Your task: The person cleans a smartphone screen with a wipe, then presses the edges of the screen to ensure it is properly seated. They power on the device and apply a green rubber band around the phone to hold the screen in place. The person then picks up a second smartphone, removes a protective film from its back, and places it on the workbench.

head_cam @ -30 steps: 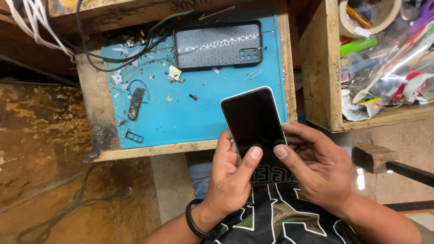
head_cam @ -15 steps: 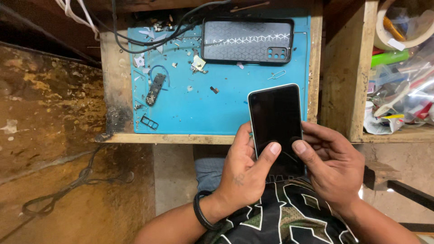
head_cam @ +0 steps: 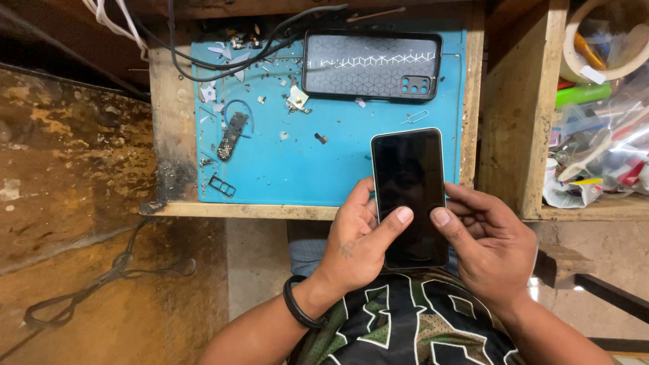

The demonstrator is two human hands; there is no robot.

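Both your hands grip the dark phone (head_cam: pixel 409 196) above your lap: left hand (head_cam: pixel 355 243) and right hand (head_cam: pixel 487 247) closed around its lower half, thumbs pressing the screen. Since a second ago, it sits nearer the blue mat's (head_cam: pixel 324 169) edge, screen still black.

You've got a wooden bench (head_cam: pixel 169 169) w/ a blue mat (head_cam: pixel 338 169) laid on it. On the mat: black phone case (head_cam: pixel 372 65) at the back, small circuit board (head_cam: pixel 231 135), SIM tray (head_cam: pixel 222 186), paper clip (head_cam: pixel 414 117), loose screws & scraps.
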